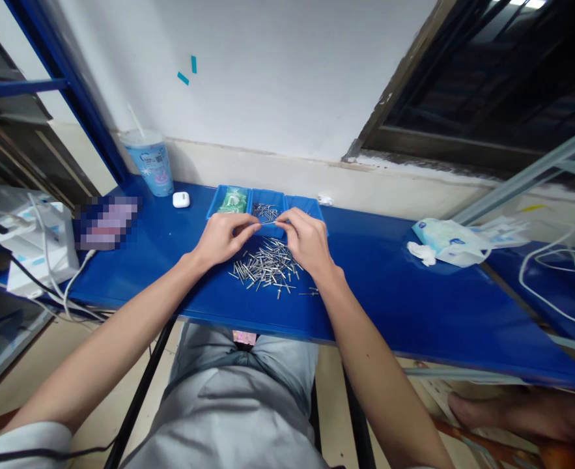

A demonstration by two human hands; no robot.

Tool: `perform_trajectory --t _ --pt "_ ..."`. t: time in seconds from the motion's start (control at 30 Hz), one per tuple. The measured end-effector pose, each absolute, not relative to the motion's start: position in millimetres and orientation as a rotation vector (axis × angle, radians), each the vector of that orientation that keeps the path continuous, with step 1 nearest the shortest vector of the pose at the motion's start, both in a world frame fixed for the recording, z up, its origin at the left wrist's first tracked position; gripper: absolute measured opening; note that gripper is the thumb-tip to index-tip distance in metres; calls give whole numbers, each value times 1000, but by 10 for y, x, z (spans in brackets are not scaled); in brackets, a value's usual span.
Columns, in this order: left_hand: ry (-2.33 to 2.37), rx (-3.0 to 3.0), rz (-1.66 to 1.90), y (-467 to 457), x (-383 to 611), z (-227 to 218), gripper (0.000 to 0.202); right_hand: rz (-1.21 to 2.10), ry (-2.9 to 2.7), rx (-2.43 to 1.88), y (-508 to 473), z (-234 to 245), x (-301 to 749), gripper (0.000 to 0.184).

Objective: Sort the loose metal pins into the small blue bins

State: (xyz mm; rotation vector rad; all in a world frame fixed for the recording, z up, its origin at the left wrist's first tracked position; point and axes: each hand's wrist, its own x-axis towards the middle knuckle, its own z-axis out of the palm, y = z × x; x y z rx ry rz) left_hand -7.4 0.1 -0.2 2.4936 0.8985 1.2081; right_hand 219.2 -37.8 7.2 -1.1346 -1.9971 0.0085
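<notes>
The left hand and right hand are held with fingertips together; whether anything is gripped cannot be determined. Some steel rivets are contained in the blue tray; most lie loose.

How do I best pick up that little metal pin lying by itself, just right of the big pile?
Try pinching the loose metal pin around its middle, coming down from above with finger and thumb. It lies flat on the blue table, apart from the pile of pins, so probably nothing blocks your fingers on the side away from the pile. It's thin, so a narrow pinch should suit it best.
</notes>
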Motion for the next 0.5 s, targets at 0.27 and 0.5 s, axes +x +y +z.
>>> perform_trajectory --t 0.27,0.5 --pt "981 2532 1080 50 -99 -50 29 -199 -1616 -1204 -366 90 2379 24" --pt "1020 2627 825 108 -94 -116 25 -440 -1366 -1239 -412 128 2342 32"
